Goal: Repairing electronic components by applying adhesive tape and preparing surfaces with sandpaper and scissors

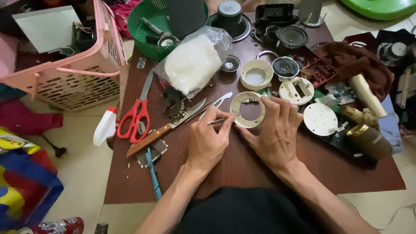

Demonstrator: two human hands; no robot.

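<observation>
Scissors (134,119) with red plastic handles sit far left on the dark brown wooden table (242,169), blades pointing up and away; one pair. Just right of them, a wooden-handled kitchen knife (167,128) lies diagonally, handle near, blade running up-right toward the work; one knife. Below it a thin blue-handled tool (152,172) lies almost straight toward the body.

Left hand (207,141) is closed in a pinch on a thin metal probe (219,121). The probe's long axis runs roughly level, left to right, tip touching the left rim of the cream-coloured flat plastic ring (247,110).

That ring lies flat just ahead of both hands, between them, hole facing up, with a bit of green circuit board showing at its upper edge. Right hand (273,132) rests on its right and lower side, fingers spread and bent, pressing the ring down rather than wrapping it. Both hands touch or nearly touch it; the right has the broader contact.

Further right: cream round plastic parts besides the ring count three: a deeper cup-like ring (255,74), a disc with slots (296,90), a plain disc (320,119). Small speaker drivers near them: I count at least three, edges cluttered.
</observation>
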